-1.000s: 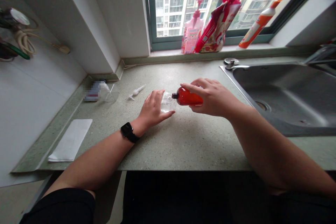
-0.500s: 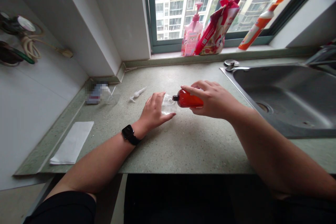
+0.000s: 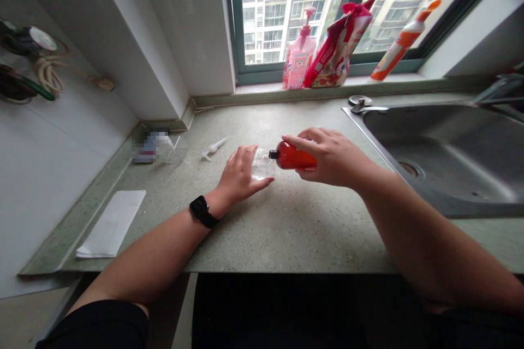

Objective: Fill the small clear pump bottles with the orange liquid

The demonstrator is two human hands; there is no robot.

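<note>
Red plastic bottle (image 3: pixel 295 156) is lying sideways at frame centre, the right hand (image 3: pixel 335 158) gripping it with closed fingers, its mouth meeting the small clear container (image 3: pixel 262 165) that the left hand (image 3: pixel 241 174) is clasping steady.

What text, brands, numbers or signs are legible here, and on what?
Nothing is legible.
Label on pink pump bottle: too small.
Print on red pouch: too blurred.
Lettering on orange squeeze bottle: too small.
The corner packet: pixelated.
On red bottle, right hand: no label shows.
On clear container, left hand: none.
</note>
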